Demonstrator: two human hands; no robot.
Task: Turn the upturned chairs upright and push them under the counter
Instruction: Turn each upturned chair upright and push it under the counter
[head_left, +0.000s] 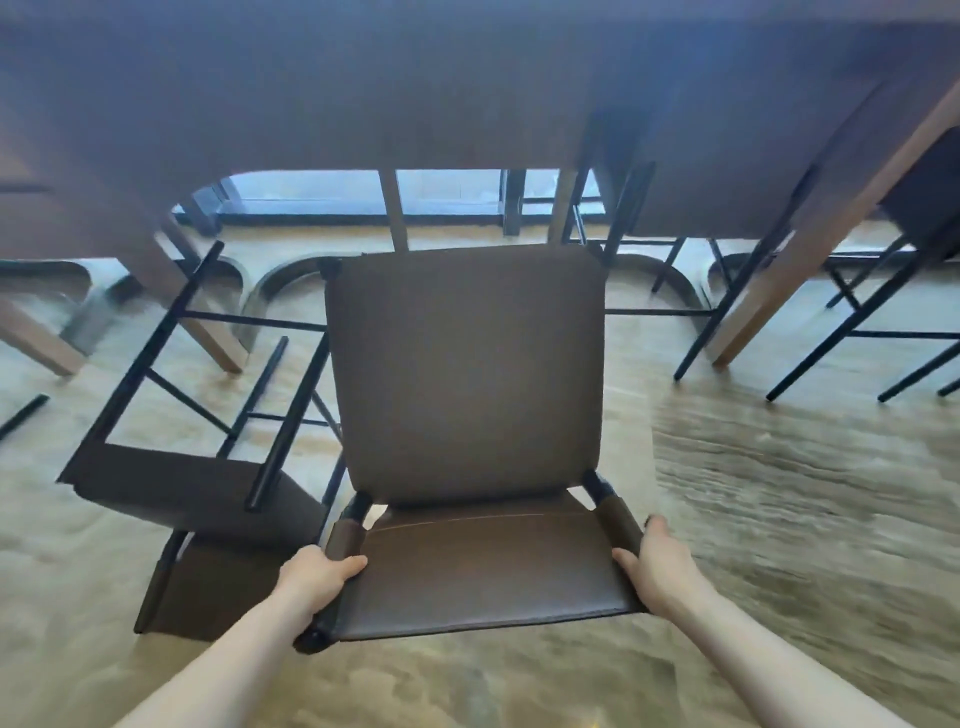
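a: brown leather up close, the chair (467, 374) upright and square in front of the person, backrest nearest us, seat stretching away toward the counter (467, 88).

b: and both hands are on that backrest. left hand (319, 579) curled round the left end, thumb lying over the top edge. right hand (657, 564) wrapped on the right end, fingers tucked round the side.

a: firm hold on both ends, then. where's the seat sitting?

b: its front edge looks just at the counter's lip, maybe barely under. most of it is out in the open on the pale floor (779, 493). i'd call this one righted but not yet pushed home.

a: so the flip is done and the shove is left.

b: that's my read. and look left: a second chair (197, 467) upside down, seat low, black legs poking up, just beside the one in hand. that one is untouched.

a: further back?

b: on the right, black legs (841, 332) stand on the floor beneath the counter, so those look tucked away already, though the blur hides their seats.

a: so roughly one mid-push, one to flip.

b: at least one. the view cuts off at far left.
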